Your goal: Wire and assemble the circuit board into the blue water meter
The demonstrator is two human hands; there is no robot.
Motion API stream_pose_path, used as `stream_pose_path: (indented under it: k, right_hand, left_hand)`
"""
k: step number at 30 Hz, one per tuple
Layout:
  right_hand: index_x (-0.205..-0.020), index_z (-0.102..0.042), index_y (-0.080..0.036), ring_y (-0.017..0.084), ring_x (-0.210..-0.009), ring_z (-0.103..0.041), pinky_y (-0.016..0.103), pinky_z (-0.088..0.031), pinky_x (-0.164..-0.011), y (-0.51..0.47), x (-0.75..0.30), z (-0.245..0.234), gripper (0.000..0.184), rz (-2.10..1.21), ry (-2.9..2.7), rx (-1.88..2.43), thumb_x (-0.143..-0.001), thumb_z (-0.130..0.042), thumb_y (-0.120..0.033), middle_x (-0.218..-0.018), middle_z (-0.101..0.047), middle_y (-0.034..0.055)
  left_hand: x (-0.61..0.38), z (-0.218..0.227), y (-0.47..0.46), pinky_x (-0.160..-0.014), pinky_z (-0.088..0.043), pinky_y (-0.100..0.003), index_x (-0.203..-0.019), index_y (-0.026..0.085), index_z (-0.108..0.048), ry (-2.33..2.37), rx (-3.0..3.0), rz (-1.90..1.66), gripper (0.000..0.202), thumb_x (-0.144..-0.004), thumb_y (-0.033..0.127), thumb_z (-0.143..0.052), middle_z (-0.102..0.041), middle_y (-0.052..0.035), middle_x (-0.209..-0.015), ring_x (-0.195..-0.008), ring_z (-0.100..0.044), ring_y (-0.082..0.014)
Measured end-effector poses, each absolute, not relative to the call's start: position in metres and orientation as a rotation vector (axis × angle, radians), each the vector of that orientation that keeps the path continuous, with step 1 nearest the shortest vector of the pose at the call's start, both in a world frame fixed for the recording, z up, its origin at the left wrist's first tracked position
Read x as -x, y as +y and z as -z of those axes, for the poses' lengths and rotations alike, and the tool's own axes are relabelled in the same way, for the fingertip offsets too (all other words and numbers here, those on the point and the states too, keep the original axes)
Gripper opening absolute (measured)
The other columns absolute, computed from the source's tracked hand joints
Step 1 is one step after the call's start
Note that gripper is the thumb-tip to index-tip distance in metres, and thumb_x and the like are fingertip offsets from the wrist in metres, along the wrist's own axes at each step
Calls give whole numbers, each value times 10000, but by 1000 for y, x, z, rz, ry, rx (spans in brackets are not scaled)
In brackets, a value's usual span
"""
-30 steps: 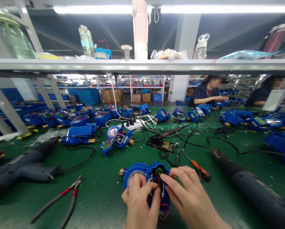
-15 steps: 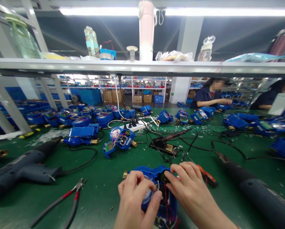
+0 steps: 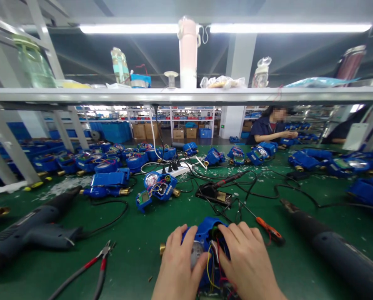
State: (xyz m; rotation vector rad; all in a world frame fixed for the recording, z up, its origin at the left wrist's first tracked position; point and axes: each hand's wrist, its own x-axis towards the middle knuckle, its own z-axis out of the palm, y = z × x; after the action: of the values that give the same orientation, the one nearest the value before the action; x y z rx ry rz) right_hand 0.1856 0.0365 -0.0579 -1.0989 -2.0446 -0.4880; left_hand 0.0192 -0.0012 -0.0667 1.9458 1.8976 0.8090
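A blue water meter with an open housing lies on the green bench in front of me. Its brass fitting sticks out on the left. My left hand wraps round the meter's left side, thumb beside the round dial. On the right side, my right hand grips the housing, its fingertips reaching in at a dark round part near the top. Yellow, white and red wires run between the two hands. The hands partly cover the housing, so what the right fingertips press is hidden.
Pliers and a heat gun lie left. An orange screwdriver and another dark tool lie right. Behind are a soldering iron stand, a power strip, cables and several meters. A co-worker sits beyond.
My left hand has opened from a pinch over the wires to hold the meter's left side. My right hand has shifted slightly left and down. The view has tilted up a little.
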Motion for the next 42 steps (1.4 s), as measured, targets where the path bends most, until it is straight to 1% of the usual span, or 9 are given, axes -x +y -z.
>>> stream_pose_path:
  k: [8, 12, 16, 19, 22, 27, 32, 36, 42]
  right_hand:
    - [-836, -615, -140, 205, -643, -526, 341, -300, -631, 42, -179, 67, 538, 643, -1970, 1173, -1032, -181, -390, -692, -592, 52]
    - [-864, -566, -151, 183, -627, -567, 304, -364, -574, 44, -176, 75, 458, 573, -1959, 1205, -1026, -216, -398, -691, -581, 39]
    - [-893, -531, -147, 203, -680, -588, 303, -429, -562, 47, -171, 80, 371, 532, -1986, 1188, -1022, -228, -316, -754, -576, 64]
    - [-975, -535, -107, 229, -722, -588, 329, -472, -578, 50, -170, 80, 262, 508, -2055, 1152, -996, -296, -213, -810, -570, 88]
    - [-978, -552, -87, 239, -742, -577, 349, -505, -607, 52, -174, 77, 104, 469, -2164, 1123, -906, -478, -97, -824, -566, 84]
    - [-859, -587, -156, 224, -799, -579, 305, -516, -608, 47, -182, 61, 226, 361, -2395, 1132, -731, -668, 12, -853, -591, 34]
    - [-966, -590, -135, 232, -859, -605, 300, -498, -624, 41, -179, 46, 73, 301, -2335, 1432, -914, -546, -161, -924, -610, 84]
    - [-841, -579, -137, 224, -796, -632, 282, -458, -599, 39, -170, 39, 215, 247, -2254, 1620, -971, -470, -268, -847, -620, 92]
    - [-912, -595, -150, 214, -774, -660, 273, -412, -573, 34, -162, 40, 255, 87, -2085, 1774, -981, -459, -354, -859, -658, 83]
  left_hand:
    - [-26, 58, -7, -1048, -397, -468, -1291, 172, -574, 1965, -1862, -818, 570, -729, 274, -577, -549, -148, -1291, -1200, -499, -311]
    - [-30, 57, -6, -1073, -371, -460, -1320, 177, -540, 2002, -1792, -785, 705, -622, 226, -629, -481, -145, -1394, -1302, -428, -321]
    - [-30, 59, -3, -1093, -350, -438, -1336, 162, -520, 1993, -1756, -766, 675, -682, 299, -615, -459, -151, -1420, -1318, -427, -305]
    - [-30, 60, -2, -1062, -384, -422, -1309, 154, -543, 1984, -1771, -798, 646, -686, 301, -630, -503, -152, -1359, -1262, -475, -307]
    - [-31, 61, -2, -1044, -398, -416, -1290, 154, -553, 1992, -1788, -824, 630, -682, 284, -652, -524, -148, -1320, -1228, -495, -304]
    - [-35, 55, 0, -995, -432, -388, -1239, 163, -572, 2040, -1854, -882, 543, -713, 252, -673, -566, -125, -1242, -1126, -552, -280]
    - [-43, 52, -4, -951, -451, -417, -1242, 169, -554, 2138, -1836, -900, 518, -749, 272, -677, -571, -122, -1221, -1095, -560, -307]
    - [-52, 56, -12, -956, -444, -434, -1273, 181, -521, 2222, -1840, -901, 511, -790, 281, -655, -543, -126, -1261, -1138, -535, -324]
    - [-62, 55, -20, -903, -470, -457, -1301, 151, -492, 2292, -1842, -888, 492, -835, 265, -603, -512, -167, -1285, -1150, -513, -347]
